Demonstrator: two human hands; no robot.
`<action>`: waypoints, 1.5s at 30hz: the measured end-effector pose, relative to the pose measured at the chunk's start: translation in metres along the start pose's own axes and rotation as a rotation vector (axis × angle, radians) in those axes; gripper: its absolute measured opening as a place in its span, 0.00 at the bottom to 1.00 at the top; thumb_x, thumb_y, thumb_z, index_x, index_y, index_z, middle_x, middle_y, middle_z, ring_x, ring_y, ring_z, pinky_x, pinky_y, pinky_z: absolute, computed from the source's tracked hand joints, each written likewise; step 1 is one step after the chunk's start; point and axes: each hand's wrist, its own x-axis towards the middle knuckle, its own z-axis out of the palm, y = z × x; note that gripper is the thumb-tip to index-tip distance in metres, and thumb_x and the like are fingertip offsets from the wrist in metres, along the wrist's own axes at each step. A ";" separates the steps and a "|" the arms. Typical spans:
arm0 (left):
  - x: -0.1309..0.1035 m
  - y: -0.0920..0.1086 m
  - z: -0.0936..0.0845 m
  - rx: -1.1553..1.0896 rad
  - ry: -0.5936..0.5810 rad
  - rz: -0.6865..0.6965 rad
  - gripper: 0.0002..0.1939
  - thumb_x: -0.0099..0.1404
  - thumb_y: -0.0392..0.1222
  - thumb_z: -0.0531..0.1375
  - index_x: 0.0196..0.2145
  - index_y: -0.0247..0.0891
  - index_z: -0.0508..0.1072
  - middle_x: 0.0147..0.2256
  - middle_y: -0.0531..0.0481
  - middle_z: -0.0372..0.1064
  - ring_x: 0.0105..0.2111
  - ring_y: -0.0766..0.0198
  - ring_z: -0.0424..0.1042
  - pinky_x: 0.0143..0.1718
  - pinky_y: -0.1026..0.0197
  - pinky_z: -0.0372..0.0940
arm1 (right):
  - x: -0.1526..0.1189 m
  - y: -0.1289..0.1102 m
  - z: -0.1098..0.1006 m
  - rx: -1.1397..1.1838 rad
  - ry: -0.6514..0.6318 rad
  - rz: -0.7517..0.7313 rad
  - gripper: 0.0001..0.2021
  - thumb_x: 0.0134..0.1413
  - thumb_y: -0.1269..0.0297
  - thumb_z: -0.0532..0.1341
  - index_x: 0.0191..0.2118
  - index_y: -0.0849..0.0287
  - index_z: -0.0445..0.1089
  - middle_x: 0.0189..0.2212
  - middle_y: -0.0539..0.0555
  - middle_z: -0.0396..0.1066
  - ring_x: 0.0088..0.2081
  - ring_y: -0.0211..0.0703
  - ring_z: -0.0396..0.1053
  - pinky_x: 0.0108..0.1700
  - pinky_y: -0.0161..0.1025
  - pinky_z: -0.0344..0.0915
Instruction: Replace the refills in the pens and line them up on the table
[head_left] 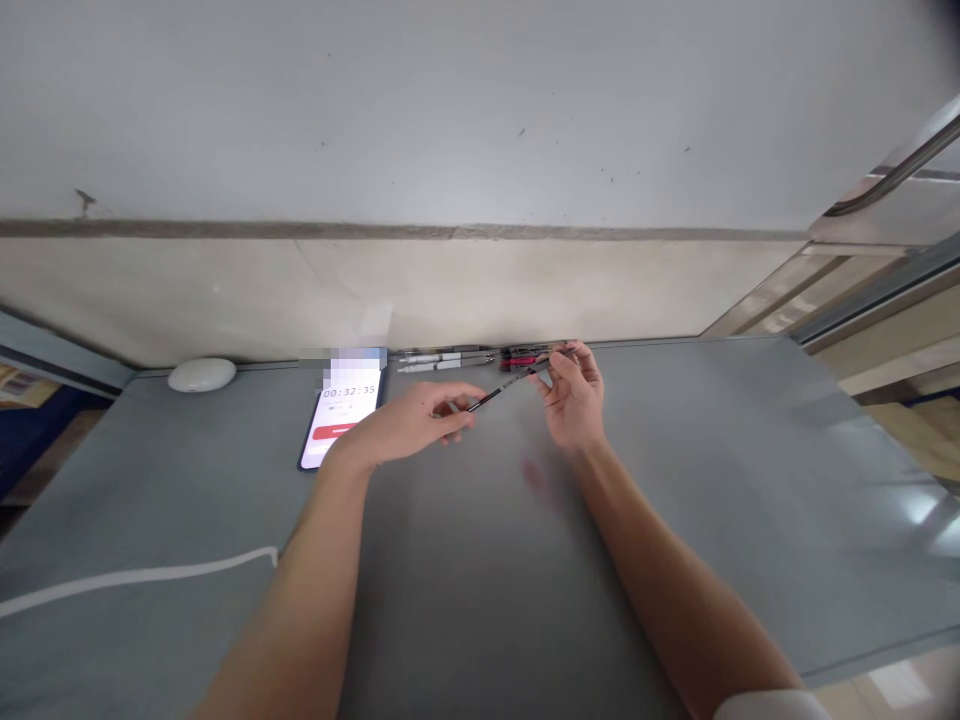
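Note:
A thin dark pen [495,393] slants between my two hands above the grey table. My left hand [427,418] pinches its lower left end between thumb and fingers. Near the wall, my right hand [574,390] is closed on the pen's upper right end, where small details are hidden by the fingers. Behind the hands, several white and grey pens [435,362] lie in a row along the table's back edge. Beside them are some dark and red pen pieces [519,358], partly covered by my right hand.
A phone [349,400] showing a timer lies left of my left hand, partly behind the wrist. A white oval object [202,375] sits at the back left. A white cable [142,575] crosses the left of the table [712,450]. A wall rises behind.

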 end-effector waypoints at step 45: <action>0.008 0.012 0.017 0.095 -0.039 -0.006 0.13 0.67 0.51 0.55 0.35 0.40 0.74 0.31 0.52 0.73 0.31 0.64 0.72 0.34 0.62 0.64 | -0.010 0.011 0.004 -0.171 -0.144 0.072 0.14 0.39 0.64 0.72 0.32 0.52 0.68 0.35 0.46 0.67 0.32 0.34 0.65 0.33 0.36 0.72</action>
